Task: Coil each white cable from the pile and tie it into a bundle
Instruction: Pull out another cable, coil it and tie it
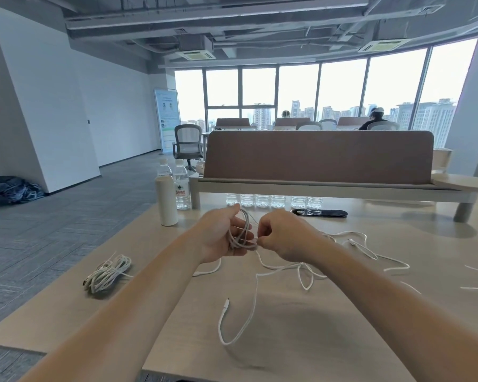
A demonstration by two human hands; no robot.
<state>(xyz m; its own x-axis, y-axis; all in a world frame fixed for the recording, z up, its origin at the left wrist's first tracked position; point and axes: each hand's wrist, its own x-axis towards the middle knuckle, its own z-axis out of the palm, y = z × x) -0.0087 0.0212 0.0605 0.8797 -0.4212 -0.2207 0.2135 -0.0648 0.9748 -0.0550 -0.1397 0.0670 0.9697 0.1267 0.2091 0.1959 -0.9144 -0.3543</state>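
White cable [242,236], part-coiled above the tabletop [315,343]: loops clasped in the left grip [222,236], one strand pinched by the right grip [284,236], fingertips hidden; loose tail on tabletop; remaining pile [351,240] partly covered by the right forearm [375,288].

Bright window wall [326,86], grey carpet floor [75,216], white walls [47,106].
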